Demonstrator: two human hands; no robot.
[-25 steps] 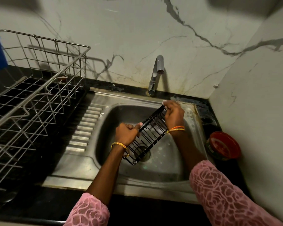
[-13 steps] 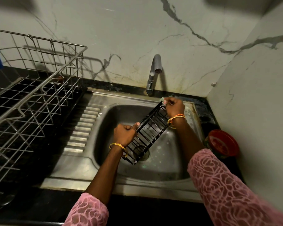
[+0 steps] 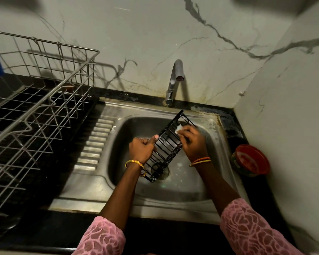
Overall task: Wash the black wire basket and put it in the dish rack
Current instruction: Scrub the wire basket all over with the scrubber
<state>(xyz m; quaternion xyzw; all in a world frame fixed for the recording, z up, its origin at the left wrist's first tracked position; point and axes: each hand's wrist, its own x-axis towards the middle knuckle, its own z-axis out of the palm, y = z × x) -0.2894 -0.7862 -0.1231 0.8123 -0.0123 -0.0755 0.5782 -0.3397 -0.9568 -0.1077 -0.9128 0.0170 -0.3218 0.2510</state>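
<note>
Over the sink (image 3: 219, 183), your left hand (image 3: 141, 150) grasps the black wire basket (image 3: 167, 150) along its long edge, fingers (image 3: 156, 138) clenched, tilting it so runoff falls into the bowl. Your right hand (image 3: 191, 139) pinches a pale scrubber (image 3: 178, 128) against the upper wires. Beyond, the tap (image 3: 174, 81) looks dry; the dish rack (image 3: 44, 100) waits on the bench (image 3: 44, 227) at left.

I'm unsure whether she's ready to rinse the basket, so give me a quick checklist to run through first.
1. Left hand grips the black wire basket: ok.
2. Basket held over the sink: ok.
3. Right hand holds a soapy scrubber against the basket: ok.
4. Water running from the tap: not ok, none visible.
5. Every wire scrubbed: cannot tell.
6. Room in the dish rack: ok.
</note>
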